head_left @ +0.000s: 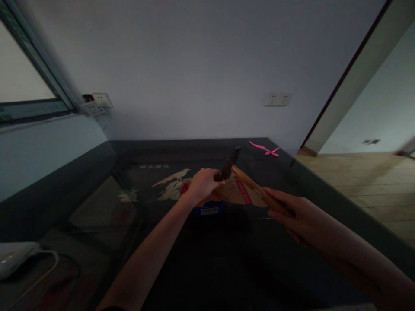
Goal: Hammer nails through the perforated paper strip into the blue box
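Note:
My right hand is wrapped round the wooden handle of a hammer. The hammer's dark head slants up and away over the table, its lower end close to my left fingertips. My left hand is closed in a pinch above a small pile of things. What it pinches is hidden, and whether it touches the hammer head is unclear. Under it lies a blue item with a white label, partly covered by something orange-brown. To its right is a tan speckled piece with a red band.
The dark glossy table meets the wall at the back. A pink ribbon lies at the far right corner. A white device with a cable is at the lower left. Wall sockets are above the table.

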Tool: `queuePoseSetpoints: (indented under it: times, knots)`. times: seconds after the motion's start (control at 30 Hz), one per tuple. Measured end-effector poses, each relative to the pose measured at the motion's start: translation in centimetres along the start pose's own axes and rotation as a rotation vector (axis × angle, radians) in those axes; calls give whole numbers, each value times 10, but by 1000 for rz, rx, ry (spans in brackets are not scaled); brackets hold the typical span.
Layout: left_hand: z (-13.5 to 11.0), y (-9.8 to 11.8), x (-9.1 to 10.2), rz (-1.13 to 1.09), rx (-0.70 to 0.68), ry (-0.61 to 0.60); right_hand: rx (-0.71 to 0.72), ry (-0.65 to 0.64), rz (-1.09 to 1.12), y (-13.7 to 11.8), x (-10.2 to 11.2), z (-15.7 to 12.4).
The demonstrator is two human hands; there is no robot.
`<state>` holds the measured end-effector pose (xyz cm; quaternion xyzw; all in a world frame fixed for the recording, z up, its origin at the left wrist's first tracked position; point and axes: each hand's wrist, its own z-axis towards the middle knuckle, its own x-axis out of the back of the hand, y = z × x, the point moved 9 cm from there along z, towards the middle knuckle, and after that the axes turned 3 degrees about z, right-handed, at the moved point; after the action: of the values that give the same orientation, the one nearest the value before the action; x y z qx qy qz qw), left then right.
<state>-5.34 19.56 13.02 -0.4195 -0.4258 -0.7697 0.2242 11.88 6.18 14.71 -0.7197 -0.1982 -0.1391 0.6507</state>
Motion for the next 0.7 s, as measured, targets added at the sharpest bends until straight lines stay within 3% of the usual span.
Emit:
queuePoseSetpoints:
  times: [0.4,0.7]
  knots:
    - [-1,0,-1,10,9,-25,42,41,-74,-3,2,-2]
    - [-1,-1,-3,79,46,-69,43,-78,-299,-10,-8,-1]
